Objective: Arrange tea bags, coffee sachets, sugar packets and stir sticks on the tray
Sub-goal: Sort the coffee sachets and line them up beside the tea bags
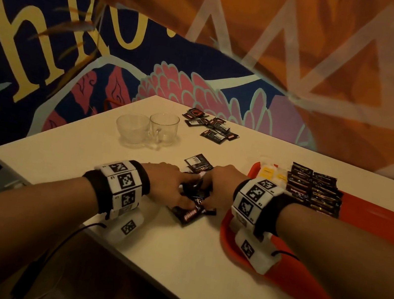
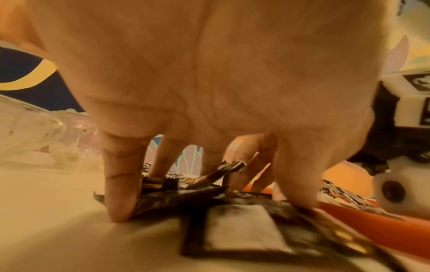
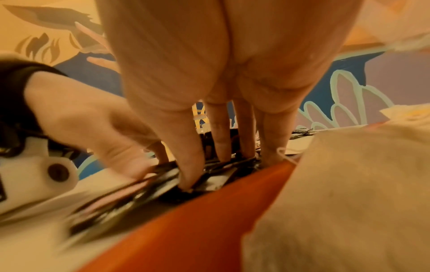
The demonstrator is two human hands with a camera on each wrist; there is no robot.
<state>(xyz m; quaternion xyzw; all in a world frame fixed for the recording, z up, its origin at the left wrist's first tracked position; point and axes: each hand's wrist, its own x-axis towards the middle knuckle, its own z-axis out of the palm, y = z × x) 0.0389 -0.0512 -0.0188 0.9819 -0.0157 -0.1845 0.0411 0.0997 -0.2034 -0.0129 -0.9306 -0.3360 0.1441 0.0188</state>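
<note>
Two hands: left hand (image 1: 166, 183) and right hand (image 1: 221, 184) meet over a small heap of dark sachets (image 1: 193, 201) on the table, just off the tray's left edge.
Left grip: fingers (image 2: 121, 184) spread and angled down, tips pressing the sachets flat; nothing is lifted.
Right grip: fingers (image 3: 190, 162) straight, tips planted on the same heap beside the tray (image 3: 209, 220) rim; whether any sachet is pinched, I cannot tell.
Tray: red, at the table's right edge, carrying rows of dark sachets (image 1: 314, 192) and pale yellow packets (image 1: 271, 173) at its far end.
Table: white table (image 1: 86, 151); two clear glass cups (image 1: 147, 126) and a second scatter of sachets (image 1: 210, 125) near the far edge.
Room: painted mural wall (image 1: 53, 34) behind.
Wrist views only: fingertip contact, a white label on the nearest sachet (image 2: 244, 226).
</note>
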